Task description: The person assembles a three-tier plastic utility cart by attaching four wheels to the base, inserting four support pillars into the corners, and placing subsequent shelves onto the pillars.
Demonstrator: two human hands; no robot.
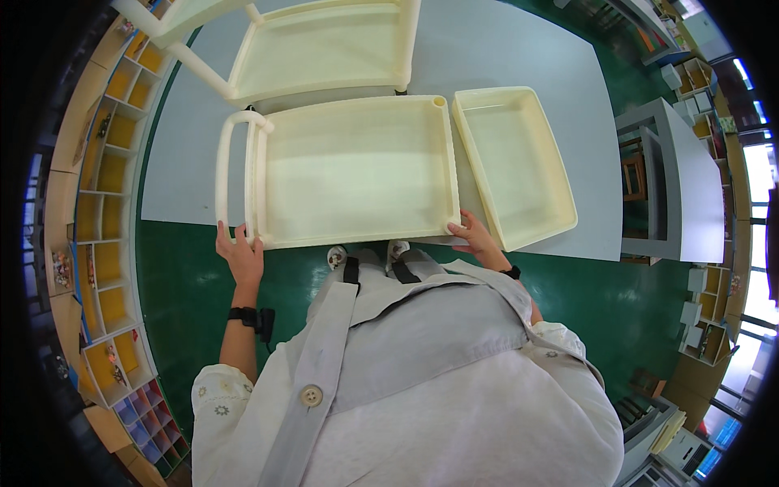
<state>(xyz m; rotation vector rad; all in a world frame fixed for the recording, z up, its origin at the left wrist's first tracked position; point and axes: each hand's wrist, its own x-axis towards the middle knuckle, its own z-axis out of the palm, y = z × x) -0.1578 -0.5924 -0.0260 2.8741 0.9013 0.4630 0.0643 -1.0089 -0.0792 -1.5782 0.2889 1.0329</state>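
A cream plastic cart shelf point(359, 170) with a raised rim lies in front of me at the table's near edge. Its tubular handle point(223, 164) runs along the left side, and a round socket shows at the far right corner. My left hand point(242, 255) grips the near left corner, fingers at the handle's end. At the near right corner, my right hand point(476, 241) has its thumb on the rim and other fingers lower down. Just right of that hand is a deeper cream plastic tray point(517, 164). Beyond the shelf stands another cart section point(322, 45) with cream posts point(204, 70).
All these parts rest on a large grey table point(584, 164) above a green floor point(584, 304). Low open cubbies point(112, 213) line the left side. On the right stand another grey table point(694, 189), a wooden stool point(633, 176) and more shelving point(709, 304).
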